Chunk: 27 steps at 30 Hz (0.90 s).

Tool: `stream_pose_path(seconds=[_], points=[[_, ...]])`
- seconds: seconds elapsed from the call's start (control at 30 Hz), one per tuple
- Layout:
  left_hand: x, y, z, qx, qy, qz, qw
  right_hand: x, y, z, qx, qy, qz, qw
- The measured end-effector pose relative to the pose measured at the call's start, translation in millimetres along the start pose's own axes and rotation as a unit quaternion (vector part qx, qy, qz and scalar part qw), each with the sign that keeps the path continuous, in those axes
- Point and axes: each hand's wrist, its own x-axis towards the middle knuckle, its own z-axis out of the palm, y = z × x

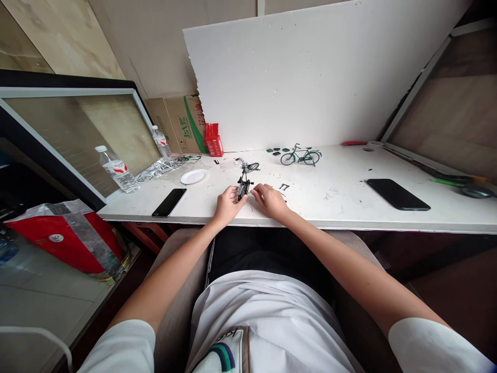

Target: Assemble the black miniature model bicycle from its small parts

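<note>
A small black model bicycle (243,187) stands near the table's front edge, gripped in the fingers of my left hand (227,204). Just right of it, my right hand (269,200) has its thumb and forefinger pinched together close to the model; what they hold, if anything, is too small to name. Behind the black model lies a partly built bicycle with a wheel (252,167). A green model bicycle (301,156) stands upright farther back on the right. Small dark parts (284,187) lie right of my right hand.
On the white table (330,207) are a phone (170,202) and white plate (194,176) at left, and a black phone (398,194) at right. Water bottles (118,170), a red box (214,140) and a cardboard carton (180,124) stand back left.
</note>
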Motion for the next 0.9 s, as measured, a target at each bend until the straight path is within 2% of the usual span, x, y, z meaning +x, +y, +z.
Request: stream_pose_path(seconds=[0.23,0.37,0.63,0.9], points=[[-0.6,0.8,-0.3,0.012,-0.003,0.003,1.0,-0.9,-6.0,-7.1,0.001,-0.039,0.007,0.999],[-1.5,4.2,0.3,-0.002,0.0,0.003,1.0,-1.3,-5.3,-6.5,0.006,-0.026,0.013,1.0],[0.6,0.6,0.9,-0.003,0.042,-0.009,0.999,-2.2,-3.9,-5.2,0.065,0.018,-0.002,0.998],[-2.2,-0.4,1.3,0.022,0.041,0.005,0.999,0.1,0.0,-0.7,0.03,0.0,0.005,1.0]])
